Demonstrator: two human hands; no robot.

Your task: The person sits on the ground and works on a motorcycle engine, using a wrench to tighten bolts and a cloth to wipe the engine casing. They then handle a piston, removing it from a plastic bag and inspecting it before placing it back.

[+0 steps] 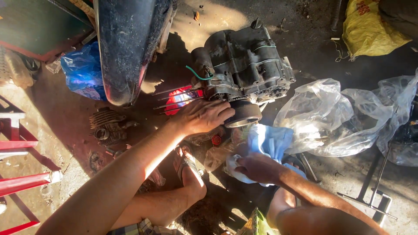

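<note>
While left fingers (220, 114) rest on engine (246, 65) — right hand (257, 167) grips cloth (267, 143).

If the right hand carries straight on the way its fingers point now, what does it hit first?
The right hand, gripping a pale blue cloth, points up and slightly left. Past the cloth, it would probably first meet the round metal part under the engine block, beside the left hand. Depth is hard to judge.

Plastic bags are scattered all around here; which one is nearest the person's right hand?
The big clear crumpled bag beside the right hand. The blue bag and yellow sack lie much farther away.
</note>
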